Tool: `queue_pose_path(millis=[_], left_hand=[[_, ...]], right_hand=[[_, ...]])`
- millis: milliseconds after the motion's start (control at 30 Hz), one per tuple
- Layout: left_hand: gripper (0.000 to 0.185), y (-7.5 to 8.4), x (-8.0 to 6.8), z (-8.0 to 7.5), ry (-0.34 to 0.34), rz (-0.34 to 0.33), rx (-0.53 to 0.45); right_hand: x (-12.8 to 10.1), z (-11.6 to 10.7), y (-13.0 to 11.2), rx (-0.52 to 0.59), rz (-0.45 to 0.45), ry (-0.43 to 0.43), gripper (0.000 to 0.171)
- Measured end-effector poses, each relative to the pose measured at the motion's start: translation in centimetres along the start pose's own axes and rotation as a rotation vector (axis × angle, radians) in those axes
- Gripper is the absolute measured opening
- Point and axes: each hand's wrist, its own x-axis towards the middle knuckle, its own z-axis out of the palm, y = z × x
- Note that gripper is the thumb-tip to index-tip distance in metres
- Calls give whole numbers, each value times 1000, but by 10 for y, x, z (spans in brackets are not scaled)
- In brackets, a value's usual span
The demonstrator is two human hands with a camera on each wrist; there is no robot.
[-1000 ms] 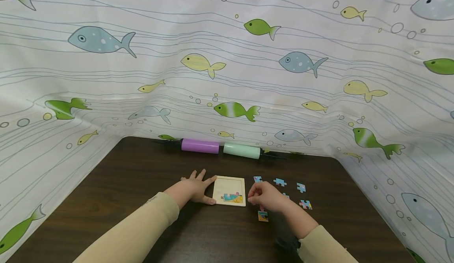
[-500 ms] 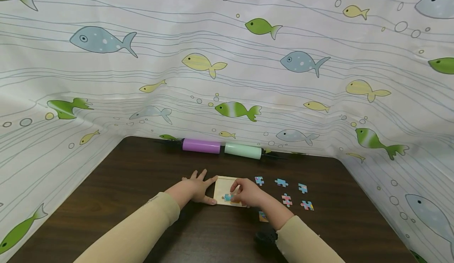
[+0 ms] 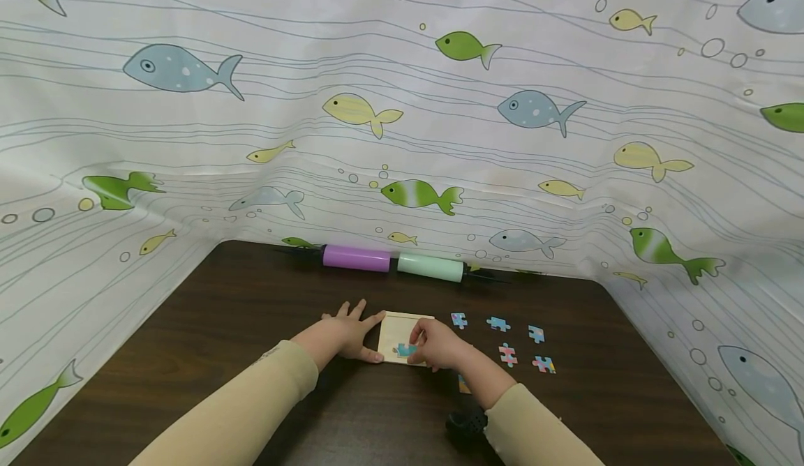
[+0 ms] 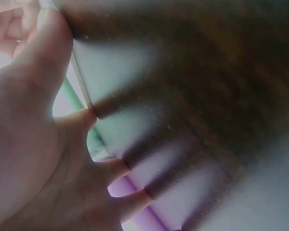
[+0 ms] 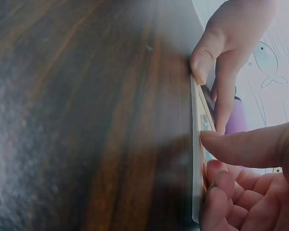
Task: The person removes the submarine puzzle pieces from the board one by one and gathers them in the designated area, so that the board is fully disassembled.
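Note:
A small pale wooden puzzle tray (image 3: 394, 328) lies on the dark table. Spread fingers mark my left hand (image 3: 344, 335); its thumb and index finger touch the tray's left corners. Blue puzzle pieces (image 3: 402, 349) lie at the tray's bottom, partly covered by my right hand (image 3: 441, 345). In the right wrist view, the right thumb (image 5: 241, 147) and curled fingers come together low over the tray's face. They appear to pinch a puzzle piece, mostly hidden by the fingers. The left wrist view shows the straight left fingers (image 4: 77, 120) touching the tabletop.
Right of the tray lie several loose puzzle pieces (image 3: 508, 354), one partly hidden under the right forearm. Purple (image 3: 356, 258) and mint-green (image 3: 430, 267) cylinders with black ends lie along the back edge. A fish-print sheet (image 3: 414, 124) hangs behind and at the sides.
My right hand has moved left from beside the loose pieces onto the tray's lower right and, since half a second ago, has shifted only slightly. The left hand stays at the tray.

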Motion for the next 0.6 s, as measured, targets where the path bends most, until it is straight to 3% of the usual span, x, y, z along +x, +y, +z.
queue_pose_path(millis=[267, 600], left_hand=[[93, 2, -4, -3, -3, 3, -6], [93, 2, -4, -3, 7, -3, -23]], right_hand=[[2, 0, 3, 17, -13, 8, 18], [2, 0, 5, 124, 32, 20, 14]])
